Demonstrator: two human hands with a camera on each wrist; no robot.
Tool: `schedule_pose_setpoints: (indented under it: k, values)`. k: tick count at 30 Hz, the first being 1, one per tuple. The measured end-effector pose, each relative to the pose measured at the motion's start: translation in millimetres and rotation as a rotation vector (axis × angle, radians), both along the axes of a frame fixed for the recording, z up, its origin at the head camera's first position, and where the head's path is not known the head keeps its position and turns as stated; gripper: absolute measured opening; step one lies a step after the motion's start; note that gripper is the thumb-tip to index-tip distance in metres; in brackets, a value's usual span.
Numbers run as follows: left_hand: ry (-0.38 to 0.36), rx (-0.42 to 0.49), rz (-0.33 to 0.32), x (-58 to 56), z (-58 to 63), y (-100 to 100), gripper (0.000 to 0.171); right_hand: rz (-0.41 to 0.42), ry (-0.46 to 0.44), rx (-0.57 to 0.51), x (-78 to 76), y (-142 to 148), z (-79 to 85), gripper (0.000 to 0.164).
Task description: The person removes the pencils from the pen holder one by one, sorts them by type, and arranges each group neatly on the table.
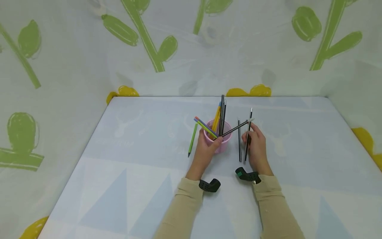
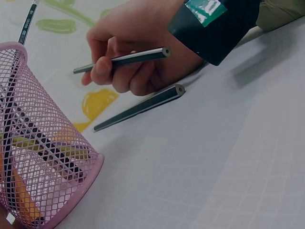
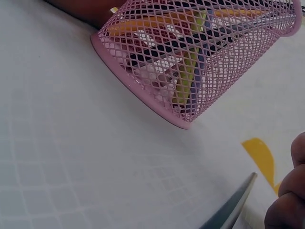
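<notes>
Your left hand (image 1: 205, 151) grips the pink mesh cup (image 1: 222, 148) while your right hand (image 1: 258, 146) pinches a dark pencil (image 1: 248, 135) just beside it, apparently mid-filling, the next move likely calling for a lift up and in past a slanting pencil (image 1: 235, 128).

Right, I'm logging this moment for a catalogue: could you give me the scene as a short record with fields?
Left grip: holding the cup
Right grip: holding a dark pencil
Cup: pink mesh
Cup contents: pencils, including dark, yellow and lime ones
Loose on table: green pencil left of cup; second dark pencil beside right grip
</notes>
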State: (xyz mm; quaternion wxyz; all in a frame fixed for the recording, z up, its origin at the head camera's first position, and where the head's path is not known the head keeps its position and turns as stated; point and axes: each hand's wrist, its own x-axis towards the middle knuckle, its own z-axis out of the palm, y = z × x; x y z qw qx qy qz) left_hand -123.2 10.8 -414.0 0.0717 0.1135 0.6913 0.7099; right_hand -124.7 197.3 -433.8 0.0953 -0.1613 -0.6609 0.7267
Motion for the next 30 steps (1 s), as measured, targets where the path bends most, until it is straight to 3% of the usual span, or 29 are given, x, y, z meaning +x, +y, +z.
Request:
schedule_pose_setpoints:
  k: [3, 9, 15, 20, 26, 30]
  values:
    - [0.004, -0.005, -0.004, 1.1, 0.9, -1.3, 0.067, 0.009, -0.028, 0.020, 1.6, -1.3, 1.5, 0.048]
    - [0.051, -0.006, 0.013, 0.9, 5.5, -8.1, 0.066, 0.064, -0.001, 0.050, -3.4, -8.3, 4.8, 0.048]
    - [0.041, -0.019, 0.012, 0.5, 8.0, -10.4, 0.065, 0.056, -0.005, 0.090, -6.0, -11.6, 6.1, 0.049]
    - [0.042, -0.046, 0.011, 2.8, 6.7, -11.2, 0.065, 0.051, -0.003, 0.092, -4.0, -12.6, 3.9, 0.048]
    - [0.057, -0.011, -0.001, 1.0, 5.7, -10.9, 0.065, 0.036, 0.002, 0.166, -5.6, -13.1, 2.4, 0.047]
    - [0.039, -0.023, 0.006, -2.9, -2.6, -10.4, 0.065, 0.034, 0.001, 0.233, -6.2, -13.3, 0.8, 0.049]
